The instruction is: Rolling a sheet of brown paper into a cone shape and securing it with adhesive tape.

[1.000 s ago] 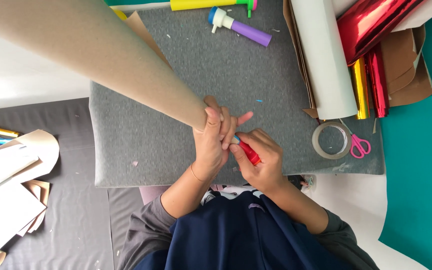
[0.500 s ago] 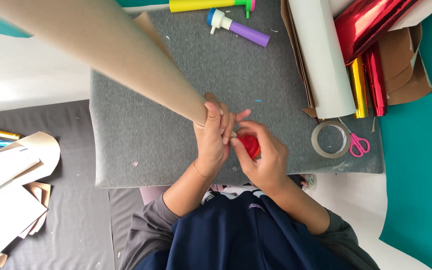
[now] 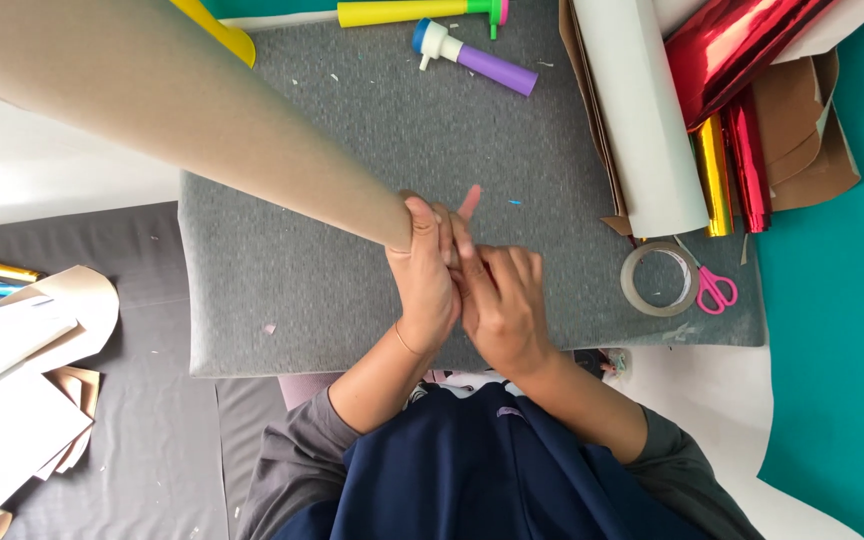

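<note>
A long brown paper cone (image 3: 172, 95) slants from the upper left down to the middle of the grey mat (image 3: 302, 300). My left hand (image 3: 422, 275) is wrapped around its narrow end. My right hand (image 3: 502, 305) lies back-up against the left, its fingers laid over the left fingers at the cone's tip. One fingertip sticks up above both hands. The small red thing seen earlier in my right hand is hidden, and I cannot tell whether it is still there.
A clear tape roll (image 3: 658, 279) and pink scissors (image 3: 714, 288) lie right of my hands. A white paper roll (image 3: 642, 120), red and gold foil rolls (image 3: 727, 70), purple (image 3: 477, 58) and yellow (image 3: 412, 12) tubes lie at the back. Card scraps (image 3: 22, 380) lie left.
My right hand has turned over and closed in on the left hand. The small red thing it held is no longer visible. The cone has barely moved.
</note>
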